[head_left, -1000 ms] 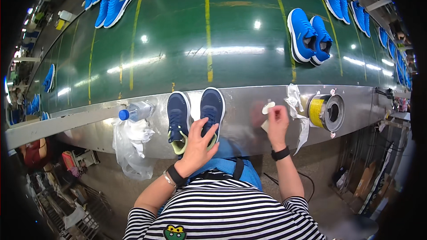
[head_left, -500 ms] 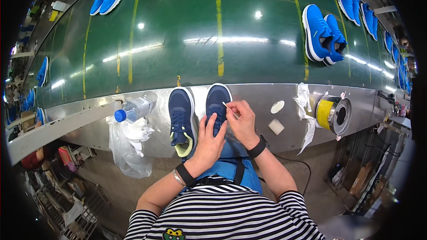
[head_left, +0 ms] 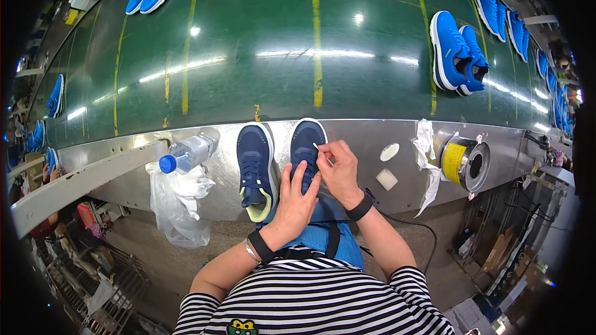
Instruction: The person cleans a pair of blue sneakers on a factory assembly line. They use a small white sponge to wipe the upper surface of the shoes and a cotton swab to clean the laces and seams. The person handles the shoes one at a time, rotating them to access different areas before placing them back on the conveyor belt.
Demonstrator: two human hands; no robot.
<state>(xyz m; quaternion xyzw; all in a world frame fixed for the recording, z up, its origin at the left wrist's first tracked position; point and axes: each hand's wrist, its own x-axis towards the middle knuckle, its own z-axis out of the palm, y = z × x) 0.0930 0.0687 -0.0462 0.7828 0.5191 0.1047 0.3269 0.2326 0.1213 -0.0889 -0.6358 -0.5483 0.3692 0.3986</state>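
Two navy sneakers stand side by side on the metal ledge, toes pointing away from me. The left navy sneaker [head_left: 253,155] has a lime-green lining and nothing touching it. My left hand [head_left: 297,201] spans the laces of the right navy sneaker [head_left: 306,134], fingers spread over it and gripping it from the heel side. Its heel is hidden under the hand. In my right hand [head_left: 340,167], thumb and fingertips pinch a thin white stick [head_left: 316,146], its tip at the sneaker's toe area. Whether the tip touches the upper, I cannot tell.
A green belt [head_left: 248,31] with yellow lines carries blue sneakers [head_left: 452,49]. On the ledge lie a capped bottle [head_left: 186,154], a plastic bag [head_left: 177,211], a white oval dish [head_left: 389,152], a pale block [head_left: 386,178], white cloth [head_left: 425,142] and a tin [head_left: 464,162]. A pale bar [head_left: 87,183] crosses the left.
The view has shifted slightly. The blue pair at the right of the belt appears a little farther right. Both hands keep nearly the same pose at the right navy sneaker.
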